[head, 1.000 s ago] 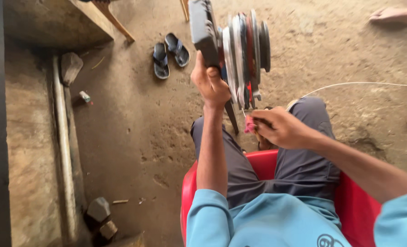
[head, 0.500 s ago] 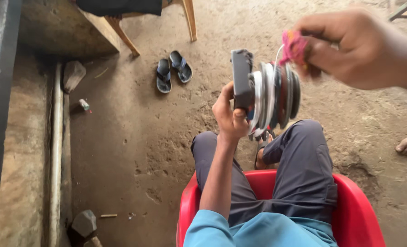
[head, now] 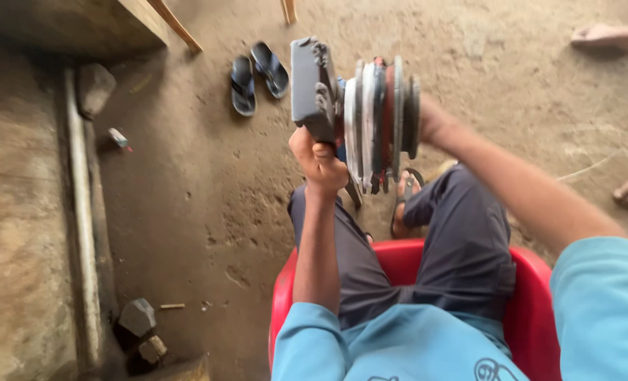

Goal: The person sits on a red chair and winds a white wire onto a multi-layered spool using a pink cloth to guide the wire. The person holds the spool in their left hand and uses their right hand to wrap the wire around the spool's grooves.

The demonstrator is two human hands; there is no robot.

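Note:
I sit in a red plastic chair [head: 400, 258] and look down at my knees. My left hand [head: 319, 158] is closed around the lower end of a grey block-shaped tool [head: 312, 88], held upright. A stack of white, red and grey discs [head: 381, 116] is fixed to the tool's right side. My right hand [head: 429, 121] reaches in behind the discs. Only its wrist and heel show, and the fingers are hidden.
A pair of dark sandals [head: 257, 76] lies on the dirt floor ahead. Along the left wall runs a pale pipe [head: 81, 212], with stones [head: 139, 319] beside it. Other people's bare feet [head: 608, 34] show at the right edge, near a thin white cord [head: 596, 166].
My right hand, lifted close to the camera with a small pink thing and white thread half a second ago, has dropped behind the discs. The left hand keeps hold of the tool.

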